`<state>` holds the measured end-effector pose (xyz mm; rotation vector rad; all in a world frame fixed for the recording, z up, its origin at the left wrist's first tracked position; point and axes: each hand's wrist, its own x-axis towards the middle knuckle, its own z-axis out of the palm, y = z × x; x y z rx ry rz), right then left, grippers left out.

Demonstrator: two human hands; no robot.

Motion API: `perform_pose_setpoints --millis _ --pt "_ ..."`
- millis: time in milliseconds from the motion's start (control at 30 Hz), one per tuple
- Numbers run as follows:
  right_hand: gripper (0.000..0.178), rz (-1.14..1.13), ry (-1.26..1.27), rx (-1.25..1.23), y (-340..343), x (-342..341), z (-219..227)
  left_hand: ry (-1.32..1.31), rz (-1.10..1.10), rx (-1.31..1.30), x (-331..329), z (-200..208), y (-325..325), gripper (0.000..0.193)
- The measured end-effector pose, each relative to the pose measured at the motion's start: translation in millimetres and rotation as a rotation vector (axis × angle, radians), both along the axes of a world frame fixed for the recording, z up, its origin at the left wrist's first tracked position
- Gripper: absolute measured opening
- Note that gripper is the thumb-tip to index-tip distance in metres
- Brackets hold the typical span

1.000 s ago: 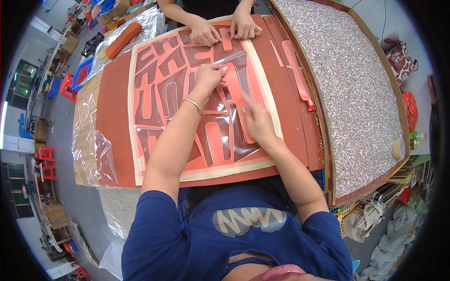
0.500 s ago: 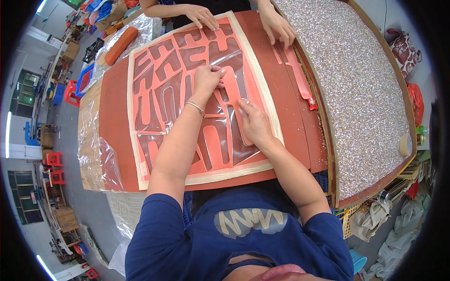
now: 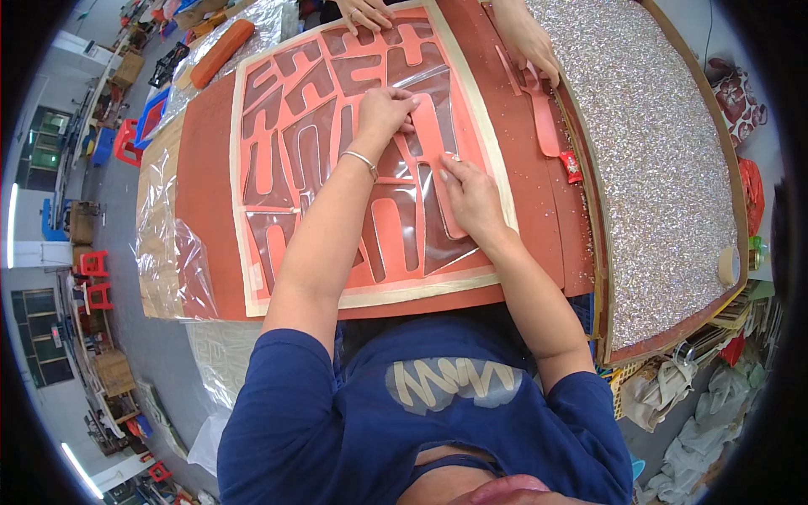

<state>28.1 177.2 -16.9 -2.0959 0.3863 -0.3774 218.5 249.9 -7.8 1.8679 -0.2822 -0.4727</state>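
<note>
A long pink piece with rounded ends (image 3: 433, 126) lies on a framed sheet of clear film and pink cut-out shapes (image 3: 389, 231). My left hand (image 3: 385, 116) has its thumb and fingertips closed at the far end of this piece. Lower down, my right hand (image 3: 473, 200) pinches along its right edge with bent fingers; the exact contact is partly hidden. The sheet has a cream border (image 3: 396, 296) and rests on a reddish-brown board (image 3: 204, 210). Several other pink shapes lie around my hands.
Across the table, another person's hands (image 3: 527, 44) reach in, one on the sheet's far edge, one at loose pink strips (image 3: 545, 126). A small red packet (image 3: 571, 167) lies near them. A wooden-rimmed tray of silvery glitter (image 3: 665, 185) stands right, holding a tape roll (image 3: 728, 265).
The view has shifted, so the sheet sits higher in it. My hands keep their places on the pink piece. The other person's right hand has moved toward the tray, by the loose strips.
</note>
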Motion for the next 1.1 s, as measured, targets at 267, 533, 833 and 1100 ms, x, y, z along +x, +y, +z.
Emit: perform_pose_setpoints --millis 267,533,833,1100 --pt "0.029 -0.003 -0.069 -0.044 -3 -10 2 0.015 0.047 0.021 -2 1 2 0.022" --pt "0.03 -0.008 -0.005 -0.098 -1 -10 -2 -0.073 0.014 0.164 4 -1 -5 0.022" --pt "0.03 0.068 0.151 0.187 -6 -56 8 -0.207 0.029 0.271 -1 -4 -6 0.023" --pt "0.027 0.031 0.153 -0.009 -1 -60 6 -0.216 0.043 0.29 -3 -4 -7 0.022"
